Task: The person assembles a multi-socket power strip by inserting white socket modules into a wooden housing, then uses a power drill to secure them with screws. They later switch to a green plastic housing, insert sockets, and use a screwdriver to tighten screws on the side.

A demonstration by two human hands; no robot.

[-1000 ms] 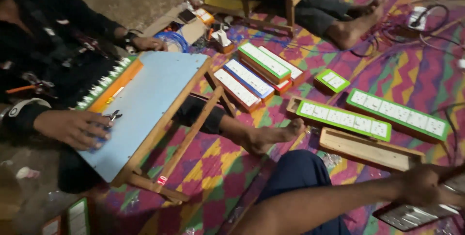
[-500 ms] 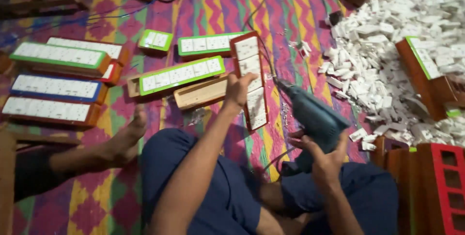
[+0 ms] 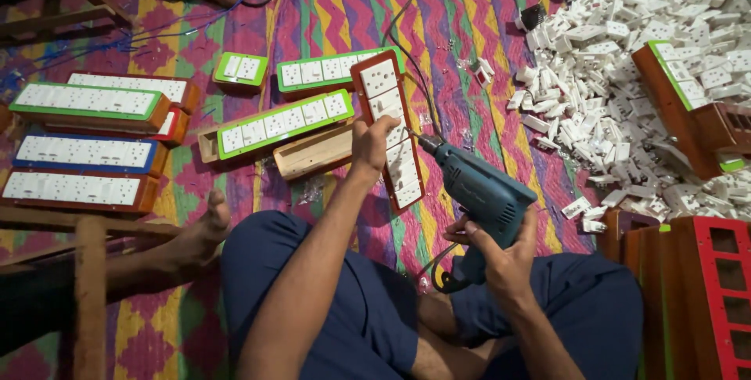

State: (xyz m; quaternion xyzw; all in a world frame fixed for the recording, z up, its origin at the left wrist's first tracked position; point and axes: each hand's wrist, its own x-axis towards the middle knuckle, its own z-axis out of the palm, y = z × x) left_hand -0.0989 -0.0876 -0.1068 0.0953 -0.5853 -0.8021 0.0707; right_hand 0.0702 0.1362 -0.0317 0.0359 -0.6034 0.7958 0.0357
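My right hand [image 3: 501, 259] grips a blue electric drill [image 3: 477, 192] by its handle, with the bit tip against a long red-edged socket board [image 3: 389, 126] lying on the mat. My left hand [image 3: 374, 145] rests on that board and holds it down just left of the bit. A dark cord runs from the drill up across the mat. My legs in dark blue trousers [image 3: 336, 302] are crossed below.
Green-edged socket boards [image 3: 285, 123] and an open wooden box [image 3: 315, 153] lie left of the board. Finished boards [image 3: 82, 145] are stacked far left beside another person's bare foot [image 3: 205, 231]. A heap of white sockets [image 3: 626, 59] fills the right; red frames [image 3: 716, 286] stand bottom right.
The view swung from another person's wooden table to my lap. Between the last two frames the drill bit came up against the red-edged board, and my left hand stays on it.
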